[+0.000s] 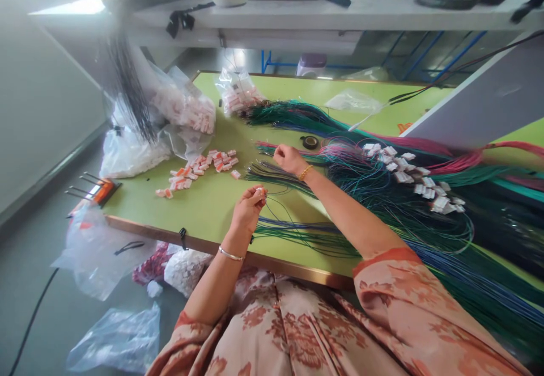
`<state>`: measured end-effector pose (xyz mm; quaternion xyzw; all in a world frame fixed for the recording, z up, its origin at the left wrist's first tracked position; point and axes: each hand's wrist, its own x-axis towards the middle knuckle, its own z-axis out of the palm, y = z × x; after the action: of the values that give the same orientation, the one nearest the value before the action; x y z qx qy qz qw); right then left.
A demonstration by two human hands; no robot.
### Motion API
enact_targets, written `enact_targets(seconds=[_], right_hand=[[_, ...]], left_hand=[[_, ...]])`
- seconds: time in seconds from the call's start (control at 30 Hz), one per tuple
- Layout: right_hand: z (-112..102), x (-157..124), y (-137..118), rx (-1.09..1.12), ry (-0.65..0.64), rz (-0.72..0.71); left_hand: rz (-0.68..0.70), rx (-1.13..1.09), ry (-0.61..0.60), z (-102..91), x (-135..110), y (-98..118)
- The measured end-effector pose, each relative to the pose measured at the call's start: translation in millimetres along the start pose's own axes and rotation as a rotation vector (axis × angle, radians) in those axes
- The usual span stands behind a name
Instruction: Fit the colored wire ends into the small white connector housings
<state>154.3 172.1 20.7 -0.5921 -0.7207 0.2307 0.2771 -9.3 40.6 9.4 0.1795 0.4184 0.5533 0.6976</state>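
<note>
My left hand (249,208) pinches a small orange-and-white plastic connector (260,192) above the green table. A few thin wires (278,206) run off to the right beside it. Over the wire ends, my right hand (289,159) has its fingers drawn together, and whatever is between them is too small to tell. Below it lies a bundle of dark wires (272,173) with bare tips pointing left. Pink wires (272,146) lie just behind. To the left is a loose pile of orange-and-white connectors (199,169).
White connectors (408,172) sit on the wire bundles at right. Black tape (309,142) lies behind my right hand. Bags of connectors (182,104) stand at the back left. An orange pronged holder (104,191) is at the left corner. A white shelf (272,20) spans above.
</note>
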Motion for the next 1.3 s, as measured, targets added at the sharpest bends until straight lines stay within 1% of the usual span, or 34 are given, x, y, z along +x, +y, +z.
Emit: enact_targets(seconds=[0.07,0.13,0.27,0.37,0.5,0.8,1.03,1.2,1.3], right_hand=[[-6,-13,-4,0.173,0.011,-0.066],[-11,-29,-9,0.293,0.003,-0.101],[-18,-57,-19,0.396,-0.048,-0.115],[-18,-72,-20,0.427,-0.098,-0.137],[-13,-82,-17,0.406,-0.125,-0.170],[-9,-89,-17,0.244,-0.040,-0.173],[-11,-90,-21,0.138,-0.029,-0.169],[-10,-92,-21,0.130,-0.011,-0.183],[-8,-91,-19,0.171,-0.014,-0.184]], left_hand=[[0.003,-0.025,-0.012,3.3,3,1],[0.001,-0.045,-0.016,7.9,7,2],[-0.023,-0.062,-0.018,19.0,15,4],[-0.041,-0.072,-0.001,25.6,18,4],[-0.044,-0.084,-0.010,28.8,19,3],[-0.063,-0.079,-0.002,28.0,18,2],[-0.051,-0.055,-0.011,24.3,22,-3],[-0.027,-0.052,-0.012,22.4,24,-5],[0.000,-0.036,0.001,22.9,24,-7]])
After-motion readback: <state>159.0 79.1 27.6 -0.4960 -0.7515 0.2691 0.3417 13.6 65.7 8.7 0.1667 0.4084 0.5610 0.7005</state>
